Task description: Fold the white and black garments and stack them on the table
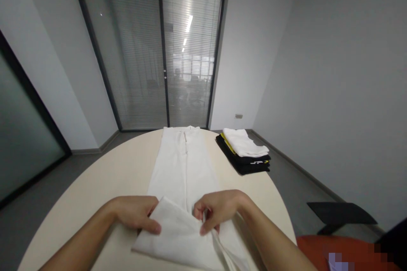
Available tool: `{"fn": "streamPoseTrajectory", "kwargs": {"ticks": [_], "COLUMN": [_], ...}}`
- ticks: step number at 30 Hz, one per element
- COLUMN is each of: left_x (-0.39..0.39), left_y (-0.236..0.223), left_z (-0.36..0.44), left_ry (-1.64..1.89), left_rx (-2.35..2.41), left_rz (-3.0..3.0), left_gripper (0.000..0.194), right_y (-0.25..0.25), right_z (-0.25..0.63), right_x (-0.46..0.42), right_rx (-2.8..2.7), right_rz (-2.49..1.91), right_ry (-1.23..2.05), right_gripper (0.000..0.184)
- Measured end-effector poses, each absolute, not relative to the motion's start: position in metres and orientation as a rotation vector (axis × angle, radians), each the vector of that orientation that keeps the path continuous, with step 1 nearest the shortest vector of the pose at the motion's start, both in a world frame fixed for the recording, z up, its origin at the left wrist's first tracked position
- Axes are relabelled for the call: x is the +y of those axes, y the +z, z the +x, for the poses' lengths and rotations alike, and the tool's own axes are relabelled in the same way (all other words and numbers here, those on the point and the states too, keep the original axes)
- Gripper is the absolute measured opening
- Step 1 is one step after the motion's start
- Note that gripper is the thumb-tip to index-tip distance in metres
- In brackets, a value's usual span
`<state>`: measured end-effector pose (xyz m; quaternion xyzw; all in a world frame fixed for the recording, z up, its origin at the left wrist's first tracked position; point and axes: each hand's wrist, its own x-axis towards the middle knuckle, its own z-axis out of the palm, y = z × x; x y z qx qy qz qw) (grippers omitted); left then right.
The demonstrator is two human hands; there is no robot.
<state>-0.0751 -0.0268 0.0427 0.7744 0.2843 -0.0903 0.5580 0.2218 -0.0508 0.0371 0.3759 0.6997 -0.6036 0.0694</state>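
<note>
The left hand (136, 213) and right hand (221, 208) pinch the white garment (179, 233) between them. Keep its edges level and taut.

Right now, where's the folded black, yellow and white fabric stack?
In the head view, the stack sits at the far right of the round cream table, beyond the right hand.

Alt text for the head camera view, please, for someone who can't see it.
The left hand and right hand hold the folded-over near end of a white garment on a pale table. A stack of folded clothes sits farther right.
</note>
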Motion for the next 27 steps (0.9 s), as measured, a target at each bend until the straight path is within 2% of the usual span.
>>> {"fn": "streamPoseTrajectory", "kwargs": {"ticks": [2, 5, 7, 9, 12, 15, 20, 24, 27], "left_x": [-0.028, -0.026, -0.023, -0.017, -0.010, -0.004, -0.003, -0.011, -0.017], "left_y": [0.045, 0.050, 0.052, 0.050, 0.040, 0.029, 0.031, 0.041, 0.038], "left_z": [-0.076, -0.077, -0.076, -0.075, -0.071, -0.071, -0.080, -0.087, -0.084], "left_ry": [-0.234, -0.088, 0.087, 0.289, 0.518, 0.535, 0.319, 0.069, -0.169], "left_rx": [0.626, 0.593, 0.650, 0.778, 0.975, 1.069, 1.047, 0.906, 0.816], "left_rz": [1.778, 1.731, 1.701, 1.689, 1.759, 1.885, 2.002, 1.929, 1.805], "left_gripper": [0.044, 0.050, 0.054, 0.056, 0.058, 0.052, 0.035, 0.025, 0.029], "right_y": [0.038, 0.045, 0.053, 0.060, 0.062, 0.050, 0.024, 0.028, 0.036], "right_z": [0.220, 0.224, 0.230, 0.233, 0.229, 0.220, 0.216, 0.222, 0.224], "right_x": [-0.054, -0.054, -0.051, -0.048, -0.044, -0.039, -0.028, -0.030, -0.038], "right_rx": [2.030, 2.274, 2.582, 2.863, 3.129, 3.182, 3.090, 2.825, 2.604], "right_rz": [1.030, 1.123, 1.367, 1.624, 1.783, 1.729, 1.670, 1.642, 1.438], "right_ry": [-1.907, -1.795, -1.570, -1.255, -0.730, -0.473, -0.619, -0.984, -1.275], "right_gripper": [0.055, 0.040, 0.025, 0.020, 0.025, 0.030, 0.030, 0.028, 0.027]}}
